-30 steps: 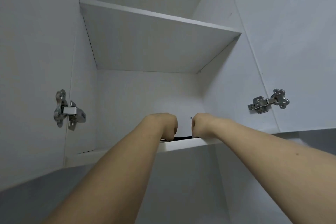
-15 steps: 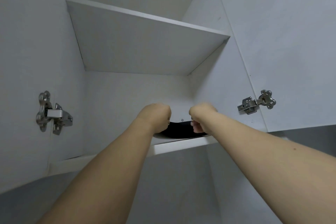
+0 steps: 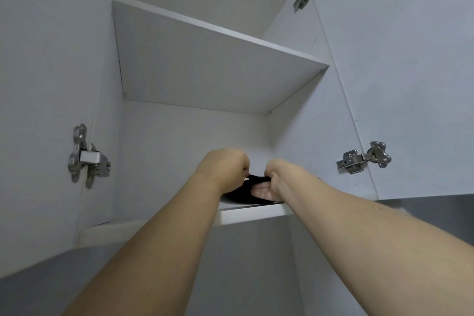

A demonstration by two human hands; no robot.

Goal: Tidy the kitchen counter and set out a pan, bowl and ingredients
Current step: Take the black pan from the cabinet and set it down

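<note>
Both hands held the same black thing, most likely the pan (image 3: 239,194). The left hand (image 3: 225,168) had its fingers curled over the rim. The right hand (image 3: 275,179) gripped it too, with its fingers (image 3: 261,191) curled under the dark side and its thumb on top. The pan sat tipped up at the front edge of the low shelf (image 3: 252,214), near the shelf's right end. Only a small part of it showed, because the hands and the shelf edge hid the rest.

The person was taking the pan down from the cabinet, so the step in hand looked like the setting out of the pan. The next move would call for a pull toward the body and then a slow lowering, with both hands kept tight so the pan would not slip or bump the shelf edge.

Compared with one second before, when only a thin dark line showed at the shelf edge, the pan had lifted and come forward. The right hand had also moved further under it. The upper shelf (image 3: 220,67) looked bare from below. Metal hinges (image 3: 364,159) shone on the open doors at each side.
</note>
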